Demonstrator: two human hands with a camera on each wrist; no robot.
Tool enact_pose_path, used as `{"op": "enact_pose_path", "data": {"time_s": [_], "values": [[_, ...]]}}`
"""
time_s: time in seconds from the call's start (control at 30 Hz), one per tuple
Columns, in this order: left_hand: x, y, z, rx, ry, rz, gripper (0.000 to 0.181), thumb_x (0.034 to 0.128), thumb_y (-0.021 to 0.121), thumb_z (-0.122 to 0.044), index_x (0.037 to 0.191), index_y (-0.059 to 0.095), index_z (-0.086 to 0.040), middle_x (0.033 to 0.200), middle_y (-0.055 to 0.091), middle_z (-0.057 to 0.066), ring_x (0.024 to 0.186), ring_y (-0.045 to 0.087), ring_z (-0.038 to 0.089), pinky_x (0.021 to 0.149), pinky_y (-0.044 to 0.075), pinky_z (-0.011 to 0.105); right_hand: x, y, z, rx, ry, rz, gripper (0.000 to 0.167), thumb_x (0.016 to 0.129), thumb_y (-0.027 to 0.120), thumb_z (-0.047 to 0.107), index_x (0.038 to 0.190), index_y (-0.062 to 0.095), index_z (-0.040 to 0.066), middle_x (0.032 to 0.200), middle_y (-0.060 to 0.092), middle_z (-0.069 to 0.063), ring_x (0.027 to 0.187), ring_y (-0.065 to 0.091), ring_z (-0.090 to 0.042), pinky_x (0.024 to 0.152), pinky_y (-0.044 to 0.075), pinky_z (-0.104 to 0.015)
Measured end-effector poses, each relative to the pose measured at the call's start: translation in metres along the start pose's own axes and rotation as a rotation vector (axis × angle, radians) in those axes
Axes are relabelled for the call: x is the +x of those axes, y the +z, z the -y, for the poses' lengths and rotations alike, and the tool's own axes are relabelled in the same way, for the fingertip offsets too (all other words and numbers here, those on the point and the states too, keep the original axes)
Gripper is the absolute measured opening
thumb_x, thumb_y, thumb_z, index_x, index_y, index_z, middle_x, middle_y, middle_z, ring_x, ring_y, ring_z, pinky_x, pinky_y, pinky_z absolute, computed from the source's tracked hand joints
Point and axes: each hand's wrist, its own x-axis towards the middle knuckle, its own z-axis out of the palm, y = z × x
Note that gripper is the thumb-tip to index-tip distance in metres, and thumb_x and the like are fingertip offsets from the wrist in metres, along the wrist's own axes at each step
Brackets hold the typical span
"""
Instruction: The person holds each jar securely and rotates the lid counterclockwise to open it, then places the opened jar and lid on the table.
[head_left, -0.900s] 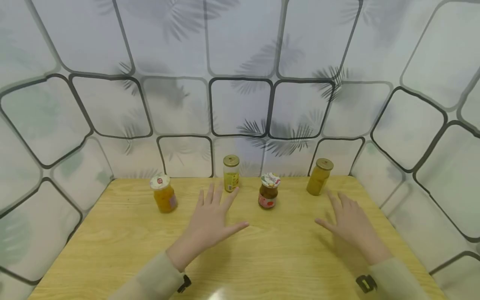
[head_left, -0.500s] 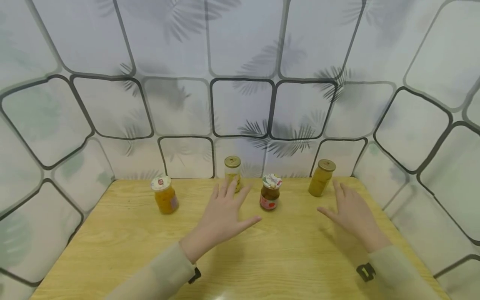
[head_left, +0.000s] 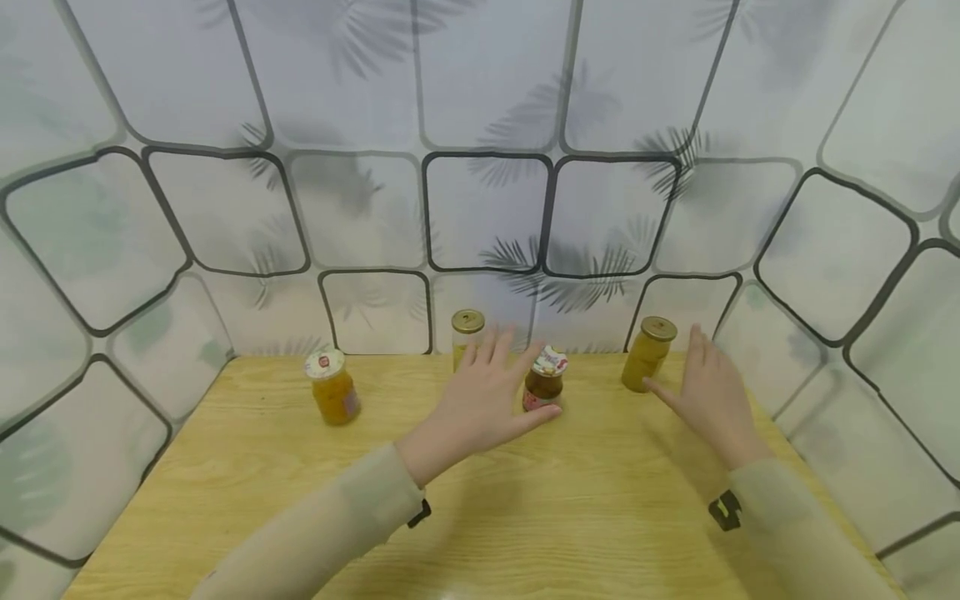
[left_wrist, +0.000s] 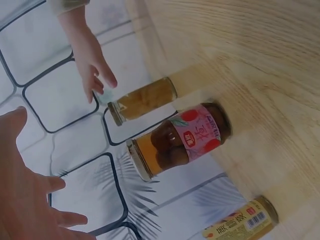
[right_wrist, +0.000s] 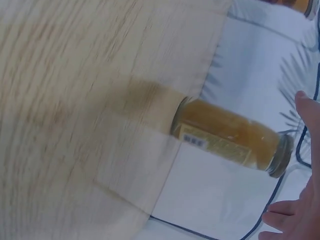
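Note:
My left hand [head_left: 480, 404], fingers spread, hovers in front of a dark jar [head_left: 543, 385] with a patterned white lid and a pink label. In the left wrist view that dark jar [left_wrist: 185, 137] stands apart from the fingers. Behind the left fingertips a gold-lidded jar [head_left: 468, 322] is partly hidden. My right hand [head_left: 712, 400] is held with straight fingers and thumb out beside a tall yellow jar [head_left: 647, 357] with a gold lid. In the right wrist view the yellow jar [right_wrist: 230, 132] shows clear of the hand. Both hands hold nothing.
An orange jar [head_left: 333, 392] with a white lid stands at the left of the wooden table [head_left: 247, 492]. Patterned white walls [head_left: 367, 208] enclose the table at the back and on both sides.
My left hand has moved right and forward, from near the gold-lidded jar to the dark jar. My right hand has risen slightly and come closer to the yellow jar.

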Motion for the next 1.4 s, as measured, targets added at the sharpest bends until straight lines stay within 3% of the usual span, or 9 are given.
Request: {"op": "enact_pose_path", "data": {"time_s": [0.17,0.33,0.6,0.83,0.93,1.1,1.4], "values": [[0.009,-0.001,-0.008,-0.009,0.039,-0.01,0.09,0.099,0.051,-0.077,0.169,0.028,-0.026,0.172,0.03,0.023,0.161,0.023,0.048,0.132,0.02,0.066,0.005,0.006,-0.013,0.001,0.043,-0.01,0.121,0.096,0.073,0.056,0.161,0.006,-0.02,0.155,0.03,-0.052,0.136,0.038,-0.068,0.117,0.034,-0.074],[0.017,-0.003,-0.014,0.01,0.063,0.003,0.088,0.0992,0.052,-0.076,0.169,0.029,-0.027,0.172,0.03,0.022,0.162,0.023,0.046,0.132,0.016,0.067,0.01,0.01,-0.017,0.038,0.095,0.033,0.121,0.097,0.069,0.06,0.16,0.004,-0.02,0.155,0.028,-0.053,0.138,0.035,-0.069,0.119,0.032,-0.074],[0.026,0.001,-0.024,0.003,0.061,0.051,0.09,0.0999,0.049,-0.077,0.171,0.022,-0.028,0.176,0.023,0.02,0.164,0.017,0.043,0.133,0.016,0.065,0.021,0.02,-0.018,0.09,0.187,0.124,0.129,0.097,0.059,0.072,0.159,-0.005,-0.021,0.152,0.028,-0.056,0.132,0.04,-0.071,0.105,0.044,-0.076],[0.035,0.004,-0.032,0.028,0.079,0.042,0.091,0.0993,0.048,-0.078,0.17,0.023,-0.027,0.176,0.025,0.019,0.164,0.021,0.042,0.133,0.02,0.062,0.03,0.028,-0.018,0.212,0.238,0.203,0.133,0.097,0.052,0.079,0.158,-0.012,-0.021,0.153,0.024,-0.057,0.128,0.048,-0.071,0.098,0.053,-0.072],[0.038,0.005,-0.034,0.023,0.084,0.053,0.091,0.0993,0.048,-0.078,0.171,0.022,-0.027,0.177,0.021,0.018,0.164,0.018,0.042,0.134,0.016,0.061,0.035,0.03,-0.016,0.275,0.262,0.243,0.132,0.098,0.051,0.078,0.158,-0.014,-0.02,0.156,0.017,-0.056,0.133,0.045,-0.07,0.105,0.049,-0.072],[0.04,0.008,-0.035,0.051,0.1,0.092,0.093,0.0999,0.044,-0.079,0.172,0.016,-0.027,0.178,0.016,0.017,0.165,0.012,0.039,0.134,0.009,0.059,0.039,0.035,-0.012,0.36,0.307,0.269,0.131,0.098,0.057,0.073,0.159,-0.015,-0.017,0.161,0.007,-0.052,0.146,0.027,-0.069,0.12,0.032,-0.074],[0.052,0.016,-0.04,0.14,0.14,0.053,0.092,0.0997,0.045,-0.079,0.17,0.023,-0.025,0.176,0.025,0.014,0.165,0.019,0.036,0.134,0.02,0.057,0.037,0.048,-0.013,0.468,0.318,0.261,0.13,0.098,0.065,0.065,0.159,-0.013,-0.018,0.161,0.013,-0.052,0.148,0.024,-0.067,0.121,0.028,-0.075]]}}
